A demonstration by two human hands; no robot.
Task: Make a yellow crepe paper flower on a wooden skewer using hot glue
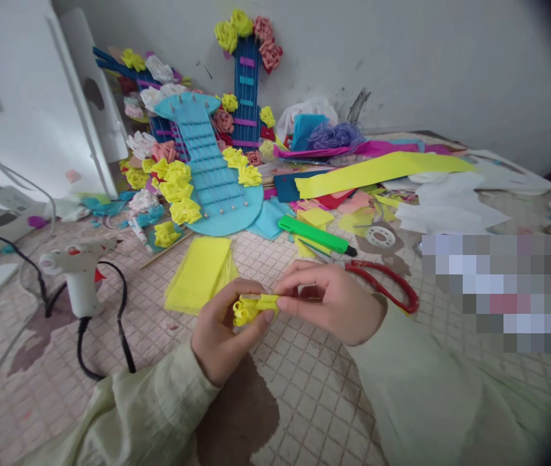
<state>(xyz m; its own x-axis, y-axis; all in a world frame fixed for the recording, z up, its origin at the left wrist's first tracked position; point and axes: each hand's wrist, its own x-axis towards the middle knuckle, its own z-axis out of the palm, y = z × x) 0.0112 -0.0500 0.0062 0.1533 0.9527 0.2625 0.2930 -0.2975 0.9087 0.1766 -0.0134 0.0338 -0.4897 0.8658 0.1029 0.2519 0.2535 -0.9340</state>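
My left hand [229, 330] holds a small yellow paper flower [246, 309] between thumb and fingers, its curled loops facing left. My right hand [326, 299] pinches the right end of the same yellow paper, fingertips close to my left thumb. Just behind my left hand lies a stack of yellow paper sheets [198, 275]. Beyond my right hand are a green cutter [312, 234] and red-handled scissors [392, 285], the blades partly hidden. Farther back leans a light blue guitar-like shape [207, 168] with strings and yellow flowers on it.
A white glue gun [81, 278] with a black cord stands at the left. Dark blue stringed shapes [246, 90] with paper flowers lean on the wall. Colored paper strips [382, 171], purple yarn [336, 136] and a tape roll [381, 235] lie at the back right.
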